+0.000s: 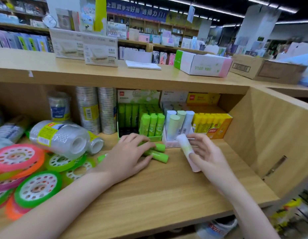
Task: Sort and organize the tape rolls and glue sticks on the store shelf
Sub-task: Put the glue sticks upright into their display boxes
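My left hand (128,156) lies over two or three loose green glue sticks (158,156) on the wooden shelf (158,187), its fingers curled round them. My right hand (204,153) holds a pastel glue stick (186,146) with a pale green and pink body, just in front of the white display box of pastel sticks (175,121). Left of that box stands a green box of green glue sticks (141,118), right of it a yellow box of yellow sticks (212,123). Colourful flat tape rolls (29,173) lie heaped at the far left.
Wrapped packs of clear tape lie (60,137) and stand (96,111) at the back left. The shelf's right wooden wall (274,138) slants close to my right hand. On the top board (98,71) sit white product boxes (201,64) and a brown carton (265,68).
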`<state>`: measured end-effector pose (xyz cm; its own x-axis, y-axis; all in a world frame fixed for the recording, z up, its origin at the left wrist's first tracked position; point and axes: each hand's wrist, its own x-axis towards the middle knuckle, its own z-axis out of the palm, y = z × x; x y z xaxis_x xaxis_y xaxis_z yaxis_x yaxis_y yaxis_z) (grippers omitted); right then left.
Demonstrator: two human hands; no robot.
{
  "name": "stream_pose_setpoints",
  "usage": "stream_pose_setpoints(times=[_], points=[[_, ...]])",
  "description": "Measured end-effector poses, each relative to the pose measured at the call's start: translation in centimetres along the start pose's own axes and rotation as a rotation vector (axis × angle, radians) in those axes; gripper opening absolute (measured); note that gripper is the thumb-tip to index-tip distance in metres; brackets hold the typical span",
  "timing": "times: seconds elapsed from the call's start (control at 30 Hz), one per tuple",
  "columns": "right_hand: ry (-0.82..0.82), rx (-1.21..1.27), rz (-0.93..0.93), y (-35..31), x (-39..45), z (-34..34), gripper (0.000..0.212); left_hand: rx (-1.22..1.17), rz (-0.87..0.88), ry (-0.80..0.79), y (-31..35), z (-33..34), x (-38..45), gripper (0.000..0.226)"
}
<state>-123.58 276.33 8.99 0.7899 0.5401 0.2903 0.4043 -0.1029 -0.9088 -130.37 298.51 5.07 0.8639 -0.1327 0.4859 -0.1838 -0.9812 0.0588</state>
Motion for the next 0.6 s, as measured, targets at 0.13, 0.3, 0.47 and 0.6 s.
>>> stream_pose_setpoints(times=[0.13, 0.3, 0.47, 0.6], points=[[-0.035, 0.152, -0.102, -0.1, 1.5, -0.1, 0.053, -0.018, -0.046, 0.021, -0.4, -0.1, -0.2, 0.038], [0.061, 0.067, -0.222, 0.3, 3.6, 0.0, 0.063, 0.006, -0.072, 0.049, -0.6, -0.2, -0.4, 0.036], [0.240, -0.293, -0.365, 0.7, 5.0, -0.2, 0.060, 0.017, -0.079, 0.065, -0.5, -0.2, -0.1, 0.035], [0.297, -0.252, -0.316, 1.6, 5.1, 0.2, 0.050, 0.026, -0.070, 0.080, -0.5, -0.2, -0.1, 0.033]])
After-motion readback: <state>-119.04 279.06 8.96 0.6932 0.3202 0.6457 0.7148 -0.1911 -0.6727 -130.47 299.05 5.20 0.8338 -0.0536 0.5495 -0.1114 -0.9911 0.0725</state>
